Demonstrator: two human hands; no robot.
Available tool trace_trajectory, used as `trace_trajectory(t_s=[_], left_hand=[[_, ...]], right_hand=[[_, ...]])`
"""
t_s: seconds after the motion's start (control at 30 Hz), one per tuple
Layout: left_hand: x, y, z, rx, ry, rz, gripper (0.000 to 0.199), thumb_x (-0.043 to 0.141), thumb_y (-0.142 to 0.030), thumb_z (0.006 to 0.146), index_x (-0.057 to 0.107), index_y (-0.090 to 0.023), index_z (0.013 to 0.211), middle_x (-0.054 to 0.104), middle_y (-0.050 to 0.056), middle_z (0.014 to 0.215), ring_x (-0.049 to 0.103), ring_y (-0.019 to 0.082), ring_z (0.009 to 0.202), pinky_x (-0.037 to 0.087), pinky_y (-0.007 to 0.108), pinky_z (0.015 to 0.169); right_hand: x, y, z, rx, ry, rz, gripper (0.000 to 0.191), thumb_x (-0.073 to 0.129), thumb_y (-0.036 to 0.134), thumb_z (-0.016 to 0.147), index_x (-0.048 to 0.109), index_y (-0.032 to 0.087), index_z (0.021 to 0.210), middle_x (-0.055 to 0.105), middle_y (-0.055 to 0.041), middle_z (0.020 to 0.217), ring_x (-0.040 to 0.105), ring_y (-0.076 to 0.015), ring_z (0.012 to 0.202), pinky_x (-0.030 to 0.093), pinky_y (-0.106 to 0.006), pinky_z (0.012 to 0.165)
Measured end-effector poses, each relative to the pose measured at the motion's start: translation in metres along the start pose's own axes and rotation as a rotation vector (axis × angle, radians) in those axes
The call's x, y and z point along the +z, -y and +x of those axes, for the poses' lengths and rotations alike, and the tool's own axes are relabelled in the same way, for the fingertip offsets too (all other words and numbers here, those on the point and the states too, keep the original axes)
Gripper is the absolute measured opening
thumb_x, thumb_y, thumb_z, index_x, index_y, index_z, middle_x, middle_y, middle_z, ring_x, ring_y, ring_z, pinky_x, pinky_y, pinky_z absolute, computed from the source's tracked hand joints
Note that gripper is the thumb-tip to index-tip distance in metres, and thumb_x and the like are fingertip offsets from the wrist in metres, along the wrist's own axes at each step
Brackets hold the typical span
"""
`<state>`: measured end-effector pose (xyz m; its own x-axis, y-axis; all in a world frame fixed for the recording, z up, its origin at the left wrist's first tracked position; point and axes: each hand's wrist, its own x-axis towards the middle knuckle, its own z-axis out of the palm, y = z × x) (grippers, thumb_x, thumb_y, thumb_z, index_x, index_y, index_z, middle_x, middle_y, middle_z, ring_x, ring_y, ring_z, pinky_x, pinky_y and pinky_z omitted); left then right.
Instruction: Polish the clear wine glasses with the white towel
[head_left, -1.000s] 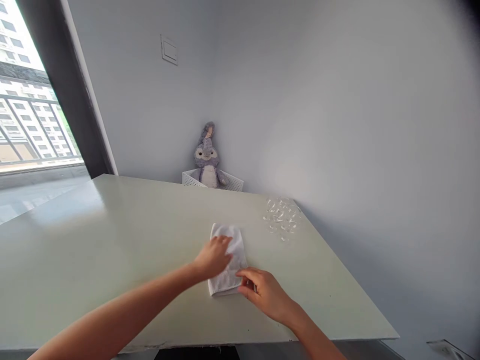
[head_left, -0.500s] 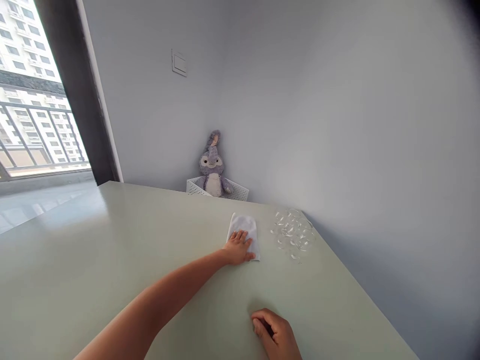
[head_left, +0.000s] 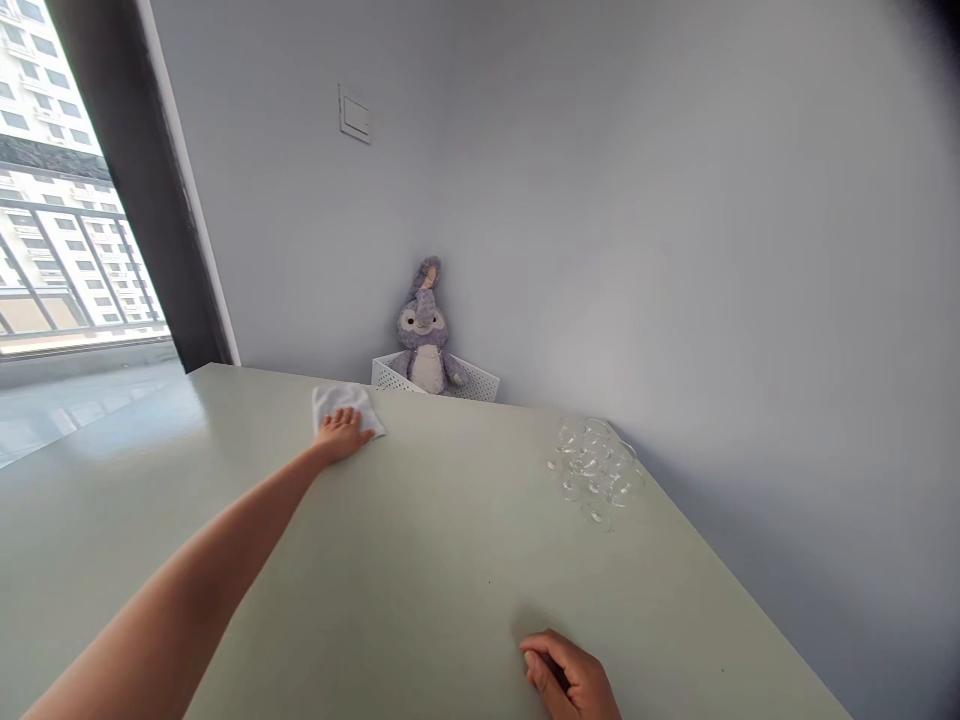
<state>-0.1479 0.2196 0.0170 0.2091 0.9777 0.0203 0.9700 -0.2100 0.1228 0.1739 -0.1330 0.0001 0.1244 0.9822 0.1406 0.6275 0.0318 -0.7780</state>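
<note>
A white cloth (head_left: 330,400) lies flat near the far edge of the pale green table (head_left: 420,560), left of the middle. On it rests my left hand (head_left: 342,434), palm down with the fingers spread, covering its lower part. My right hand (head_left: 568,675) is at the bottom, right of the middle, curled into a loose fist just over the table; the inside of the fist is partly hidden. Several clear, shiny transparent pieces (head_left: 592,465) lie in a cluster on the table's far right, well away from both hands.
Behind the far table edge, a purple plush toy (head_left: 426,345) sits in a white perforated basket (head_left: 480,382) in the wall corner. A light switch (head_left: 355,115) is on the wall. At the left is a window with a dark frame (head_left: 135,170).
My left hand and the white cloth under it have slid left and farther back along the table. My right hand stays curled, slightly lower and to the right in view.
</note>
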Motion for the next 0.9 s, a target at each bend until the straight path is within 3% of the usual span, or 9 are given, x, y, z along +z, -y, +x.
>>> trace_trajectory(t_s=[0.13, 0.23, 0.33, 0.4, 0.5, 0.6, 0.67, 0.77, 0.9], left_hand=[[-0.021, 0.072, -0.036, -0.224, -0.029, 0.032, 0.062, 0.029, -0.051, 0.082, 0.041, -0.003, 0.121, 0.032, 0.023, 0.136, 0.023, 0.035, 0.127, 0.019, 0.048, 0.098], [-0.035, 0.115, -0.072, -0.396, -0.05, 0.046, 0.068, 0.021, -0.052, 0.085, 0.035, 0.002, 0.125, 0.025, 0.026, 0.139, 0.018, 0.039, 0.128, 0.019, 0.054, 0.096], [-0.044, 0.137, -0.102, -0.644, -0.03, 0.075, 0.072, 0.016, -0.053, 0.085, 0.028, 0.001, 0.131, 0.027, 0.024, 0.139, 0.019, 0.04, 0.127, 0.021, 0.056, 0.094], [-0.044, 0.137, -0.115, -0.752, -0.016, 0.094, 0.072, 0.016, -0.054, 0.085, 0.026, -0.002, 0.133, 0.032, 0.021, 0.137, 0.021, 0.038, 0.127, 0.021, 0.056, 0.094], [-0.035, 0.117, -0.123, -0.694, -0.02, 0.089, 0.072, 0.015, -0.054, 0.085, 0.027, -0.001, 0.132, 0.025, 0.023, 0.14, 0.018, 0.039, 0.128, 0.019, 0.058, 0.095], [-0.015, 0.073, -0.128, -0.395, -0.009, 0.089, 0.07, 0.019, -0.052, 0.085, 0.03, 0.001, 0.13, 0.02, 0.028, 0.141, 0.013, 0.041, 0.13, 0.015, 0.058, 0.097], [-0.002, 0.033, -0.139, -0.252, -0.001, 0.088, 0.065, 0.027, -0.051, 0.085, 0.033, -0.006, 0.131, 0.021, 0.022, 0.143, 0.012, 0.035, 0.132, 0.013, 0.053, 0.101], [0.011, -0.034, -0.179, 0.139, 0.047, 0.051, 0.069, 0.032, -0.052, 0.083, 0.03, -0.007, 0.135, 0.017, 0.021, 0.144, 0.01, 0.034, 0.133, 0.009, 0.051, 0.105], [0.009, -0.109, -0.258, 0.765, 0.173, -0.149, 0.073, 0.034, -0.06, 0.08, 0.019, -0.02, 0.14, 0.01, 0.011, 0.147, 0.006, 0.028, 0.135, 0.007, 0.047, 0.108]], right_hand=[[-0.006, 0.002, 0.0, -0.021, 0.074, 0.006, 0.037, 0.039, 0.05, 0.084, 0.062, 0.022, 0.074, 0.056, -0.002, 0.061, 0.052, -0.015, 0.056, 0.042, -0.023, 0.054], [-0.008, 0.001, 0.0, -0.042, 0.109, -0.008, 0.033, 0.041, 0.045, 0.085, 0.062, 0.022, 0.077, 0.057, -0.0021, 0.062, 0.053, -0.0152, 0.058, 0.043, -0.023, 0.056], [-0.007, -0.001, -0.001, -0.05, 0.098, -0.013, 0.03, 0.042, 0.042, 0.085, 0.062, 0.022, 0.077, 0.057, -0.002, 0.063, 0.052, -0.0152, 0.058, 0.042, -0.024, 0.056], [-0.006, 0.0, -0.002, -0.049, 0.097, -0.005, 0.03, 0.042, 0.042, 0.085, 0.062, 0.021, 0.077, 0.057, -0.0018, 0.062, 0.052, -0.0152, 0.058, 0.042, -0.024, 0.056], [-0.005, 0.001, -0.003, -0.04, 0.088, 0.004, 0.032, 0.042, 0.044, 0.085, 0.062, 0.02, 0.077, 0.056, -0.0017, 0.062, 0.051, -0.0152, 0.058, 0.041, -0.024, 0.055], [-0.005, 0.0, -0.004, -0.038, 0.073, 0.02, 0.032, 0.042, 0.044, 0.084, 0.063, 0.019, 0.078, 0.056, -0.002, 0.062, 0.051, -0.015, 0.058, 0.041, -0.024, 0.055], [-0.005, -0.001, -0.004, -0.035, 0.07, 0.043, 0.032, 0.043, 0.043, 0.084, 0.063, 0.018, 0.079, 0.057, -0.0023, 0.062, 0.051, -0.0149, 0.058, 0.041, -0.024, 0.055], [-0.006, -0.001, -0.004, -0.02, 0.065, 0.077, 0.033, 0.044, 0.044, 0.084, 0.064, 0.018, 0.08, 0.058, -0.0028, 0.063, 0.052, -0.0153, 0.06, 0.041, -0.024, 0.056], [-0.007, 0.003, -0.004, -0.023, 0.045, 0.111, 0.034, 0.044, 0.044, 0.083, 0.064, 0.017, 0.079, 0.058, -0.0031, 0.063, 0.053, -0.0157, 0.061, 0.042, -0.025, 0.057]])
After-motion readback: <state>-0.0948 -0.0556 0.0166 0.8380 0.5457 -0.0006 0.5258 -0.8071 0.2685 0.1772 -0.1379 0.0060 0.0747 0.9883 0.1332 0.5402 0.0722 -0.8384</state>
